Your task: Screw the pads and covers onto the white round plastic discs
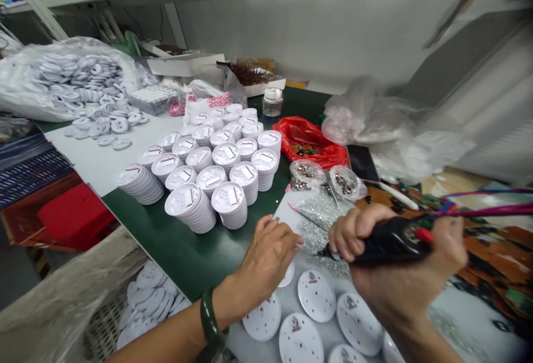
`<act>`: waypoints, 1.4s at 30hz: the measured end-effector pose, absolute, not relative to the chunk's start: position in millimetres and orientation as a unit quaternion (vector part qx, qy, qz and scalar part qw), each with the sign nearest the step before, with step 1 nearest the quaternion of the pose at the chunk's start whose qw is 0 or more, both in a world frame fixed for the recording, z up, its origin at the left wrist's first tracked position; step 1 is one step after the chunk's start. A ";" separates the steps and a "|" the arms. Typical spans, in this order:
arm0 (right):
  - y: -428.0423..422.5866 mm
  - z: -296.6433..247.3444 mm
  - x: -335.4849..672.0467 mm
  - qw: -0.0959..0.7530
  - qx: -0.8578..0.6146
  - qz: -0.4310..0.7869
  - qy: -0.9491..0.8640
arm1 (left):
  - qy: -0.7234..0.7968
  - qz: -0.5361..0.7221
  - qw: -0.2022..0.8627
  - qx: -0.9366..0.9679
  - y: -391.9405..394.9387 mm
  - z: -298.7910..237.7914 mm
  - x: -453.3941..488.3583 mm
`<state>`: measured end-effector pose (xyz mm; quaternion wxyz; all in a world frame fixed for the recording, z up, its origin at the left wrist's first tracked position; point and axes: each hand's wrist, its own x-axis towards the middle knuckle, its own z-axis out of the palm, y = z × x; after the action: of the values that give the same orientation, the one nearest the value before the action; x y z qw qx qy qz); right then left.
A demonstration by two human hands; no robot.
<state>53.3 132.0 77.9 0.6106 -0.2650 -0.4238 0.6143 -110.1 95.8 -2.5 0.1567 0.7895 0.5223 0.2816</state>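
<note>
My right hand [400,280] is wrapped round a black electric screwdriver [393,240], its tip pointing left towards my other hand. Fingers curled together, my left hand [268,252] hovers just above a partly hidden white disc; what its fingertips hold, if anything, I cannot make out. A green bangle circles that wrist. Below both hands, several round white plastic discs [316,296] with small holes lie on a pale sheet. A heap of small silvery screws [314,216] spreads beyond the fingertips, with tweezers [308,216] lying across it.
Stacks of white round cups [225,155] stand on the green table [175,252]. Behind are a red plastic bag [308,135], small bags of metal parts [306,174] and a lidded jar [272,102]. Brown boards [491,241] lie right; a large bag of white discs [79,80] sits left.
</note>
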 end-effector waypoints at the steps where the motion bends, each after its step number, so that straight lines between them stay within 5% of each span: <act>1: 132.1 77.4 53.6 0.607 -0.266 0.616 -0.426 | 0.527 0.283 0.151 0.787 95.8 -2.8 -113.0; 12: 133.1 36.7 42.4 0.550 -0.308 0.634 -0.448 | 0.537 0.275 0.187 0.775 82.2 4.0 -117.2; 24: 125.2 59.0 47.7 0.561 -0.287 0.634 -0.448 | 0.527 0.245 0.218 0.784 87.4 -2.4 -94.1; 42: 95.2 94.4 42.6 0.539 -0.240 0.695 -0.410 | 0.473 0.387 0.267 0.745 49.6 6.2 -117.2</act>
<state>42.6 95.2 94.4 0.5391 -0.2400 -0.4100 0.6954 -117.2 49.6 6.2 0.2669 0.7454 0.4726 0.3870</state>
